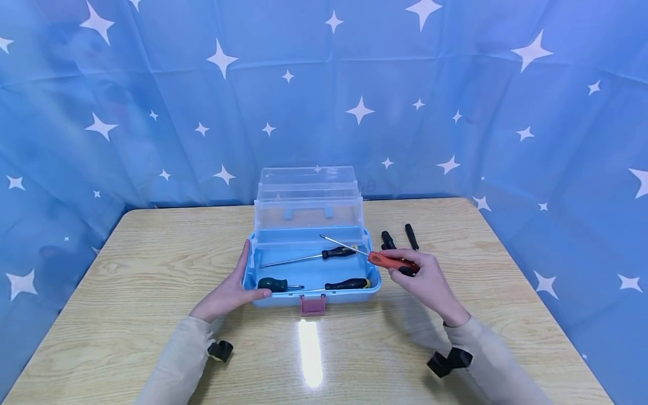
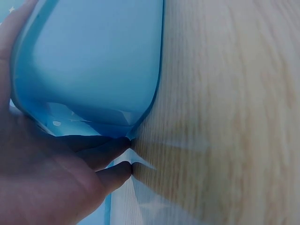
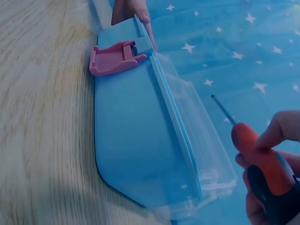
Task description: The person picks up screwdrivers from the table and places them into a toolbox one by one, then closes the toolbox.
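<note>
A light blue plastic toolbox (image 1: 346,300) stands on the table, its clear lid (image 1: 309,191) raised at the back. Inside lie a green-handled screwdriver (image 1: 272,284), a black-handled screwdriver (image 1: 338,252) with a long shaft, and a black-and-yellow screwdriver (image 1: 349,284). My left hand (image 1: 228,291) holds the box at its left end, thumb over the front rim and fingers along the outer wall. My right hand (image 1: 425,281) grips a screwdriver with a red and black handle (image 1: 379,259) above the box's right end. Its shaft points left over the tray, clear of the other tools.
Two black-handled tools, one nearer the box (image 1: 387,239) and one farther right (image 1: 411,236), lie on the wooden table (image 1: 177,247); their lower parts are partly hidden. A pink latch (image 1: 313,305) hangs down at the box's front. Behind the table hangs a blue star-patterned curtain (image 1: 304,107).
</note>
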`<state>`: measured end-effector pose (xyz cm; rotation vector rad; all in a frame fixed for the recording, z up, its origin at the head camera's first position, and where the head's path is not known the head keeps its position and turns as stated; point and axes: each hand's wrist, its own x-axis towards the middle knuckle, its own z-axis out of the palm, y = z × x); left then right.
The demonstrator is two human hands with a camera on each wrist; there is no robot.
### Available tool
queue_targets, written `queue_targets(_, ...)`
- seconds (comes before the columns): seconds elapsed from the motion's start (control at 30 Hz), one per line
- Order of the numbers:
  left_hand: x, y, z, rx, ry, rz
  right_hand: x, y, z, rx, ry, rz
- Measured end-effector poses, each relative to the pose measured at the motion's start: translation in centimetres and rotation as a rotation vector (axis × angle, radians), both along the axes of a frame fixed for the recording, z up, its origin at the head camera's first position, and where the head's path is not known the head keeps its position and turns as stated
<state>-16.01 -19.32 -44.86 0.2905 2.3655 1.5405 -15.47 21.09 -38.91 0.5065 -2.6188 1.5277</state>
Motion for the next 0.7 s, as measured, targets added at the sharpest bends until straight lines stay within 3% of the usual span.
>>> queue_targets(0.7, 0.14, 0.05, 0.13, 0.014, -0.015, 0.007, -0.87, -1.07, -0.97, 0.015, -0.005, 0.129)
